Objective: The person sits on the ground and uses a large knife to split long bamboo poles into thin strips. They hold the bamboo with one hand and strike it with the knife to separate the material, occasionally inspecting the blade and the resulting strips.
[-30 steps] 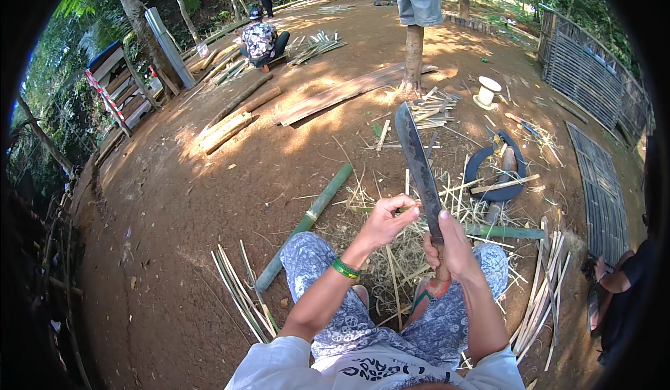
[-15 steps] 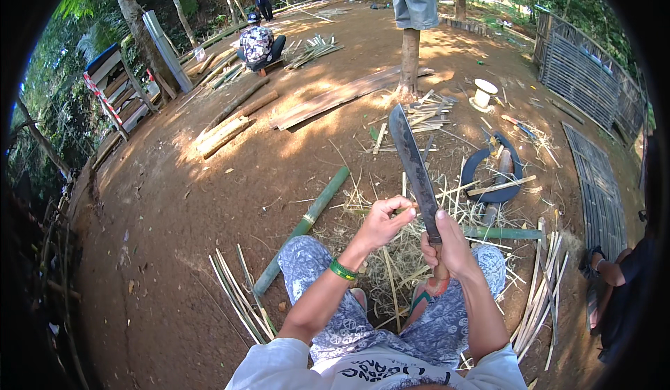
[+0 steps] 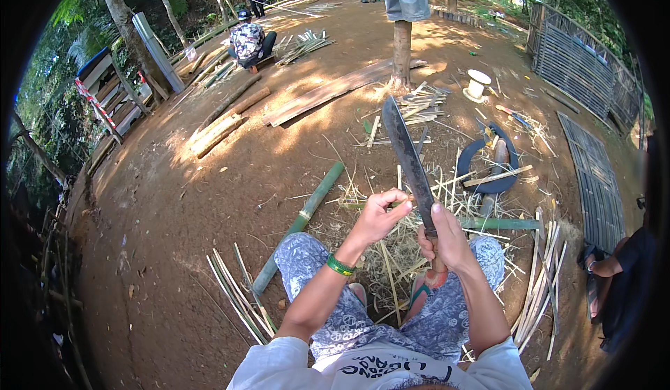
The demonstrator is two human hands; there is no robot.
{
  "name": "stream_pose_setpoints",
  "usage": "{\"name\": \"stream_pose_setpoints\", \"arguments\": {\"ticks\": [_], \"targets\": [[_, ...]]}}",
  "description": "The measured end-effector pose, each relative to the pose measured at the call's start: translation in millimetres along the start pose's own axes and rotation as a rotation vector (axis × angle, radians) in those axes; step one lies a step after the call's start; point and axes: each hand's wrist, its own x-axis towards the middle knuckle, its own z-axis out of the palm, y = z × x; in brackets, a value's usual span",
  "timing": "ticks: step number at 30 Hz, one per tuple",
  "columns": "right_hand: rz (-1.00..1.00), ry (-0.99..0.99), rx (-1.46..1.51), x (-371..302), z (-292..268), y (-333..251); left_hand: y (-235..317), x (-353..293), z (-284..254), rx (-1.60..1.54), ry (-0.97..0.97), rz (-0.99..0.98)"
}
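Knife (image 3: 407, 156) with a long dark blade tilts up toward the far left, held in front of the person's knees. The right hand (image 3: 447, 240) is closed around its handle (image 3: 436, 277), thumb laid near the base of the blade. The left hand (image 3: 382, 215) is pinched, thumb against finger, on what looks like a small brown piece (image 3: 410, 198) just left of the blade; it is too small to make out well, and whether it touches the edge cannot be told.

Judging by this and by the tangled shavings (image 3: 400, 240) on the ground below, the step in hand is probably fine trimming of that piece. The next move seems to call for a steady blade, a light, even pass along it, and fingertips well clear of the edge.

Pale strips (image 3: 238, 298) lie near on the left, and a fuller bundle (image 3: 541, 285) near on the right. A green bamboo pole (image 3: 301, 221) lies beyond the left knee, a second pole (image 3: 504, 224) to the right.
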Motion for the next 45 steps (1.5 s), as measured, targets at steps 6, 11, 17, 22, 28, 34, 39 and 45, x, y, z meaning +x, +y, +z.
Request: {"name": "stream_pose_setpoints", "arguments": {"ticks": [6, 11, 17, 22, 28, 34, 39, 45], "targets": [[-0.058, 0.042, -0.174, -1, 4, 1, -6, -3, -5, 0.003, -0.012, -0.035], [-0.067, 0.060, -0.244, -6, 4, -6, 4, 0, 1, 0.066, -0.009, 0.005], [0.045, -0.001, 0.014, -2, -1, -1, 0, -2, -2, -0.084, 0.001, -0.073], [0.095, -0.057, 0.136, 0, -12, 2, -3, -2, -1, -0.042, 0.001, -0.061], [0.014, 0.020, 0.010, 0, -3, 4, -2, 0, 1, -0.063, 0.015, -0.091], [-0.189, 0.109, -0.372, 2, 1, 10, 5, 1, 2, -0.065, 0.027, -0.122], [0.066, -0.043, 0.170, 3, -7, 11, 0, -2, -2, -0.028, 0.023, -0.069], [-0.142, 0.148, -0.278, 8, 1, 24, 0, 3, 2, -0.062, 0.027, -0.101]]}}
